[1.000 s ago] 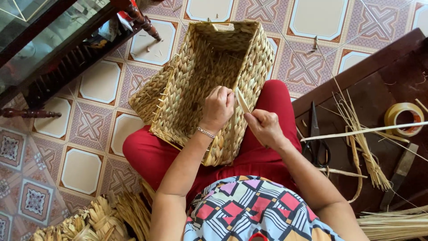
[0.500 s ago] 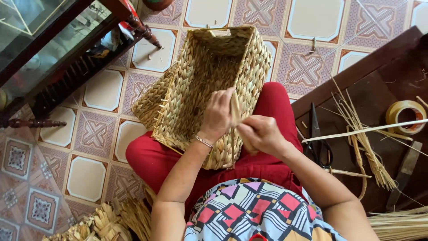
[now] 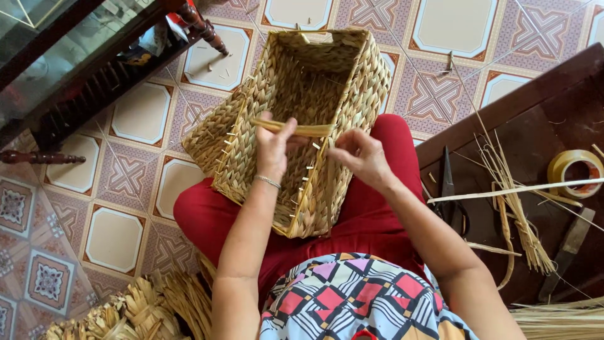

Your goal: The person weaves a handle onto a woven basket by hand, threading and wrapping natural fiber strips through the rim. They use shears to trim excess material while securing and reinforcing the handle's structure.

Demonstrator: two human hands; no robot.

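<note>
Two hands up at the rim of a woven basket [image 3: 296, 119], resting on red-trousered lap over patterned floor tiles [image 3: 126, 176]. Far left, dark wooden furniture [image 3: 82, 69], cut off by frame. Left hand [image 3: 275, 148] pinching a flat straw strip [image 3: 296, 129]; right hand [image 3: 362, 157] just apart, fingertips closed on its other end (grip partly hidden). Rightward, scissors [image 3: 448, 195], loose straw [image 3: 516, 208], tape roll [image 3: 574, 173] on a dark wooden board [image 3: 535, 119].
</note>
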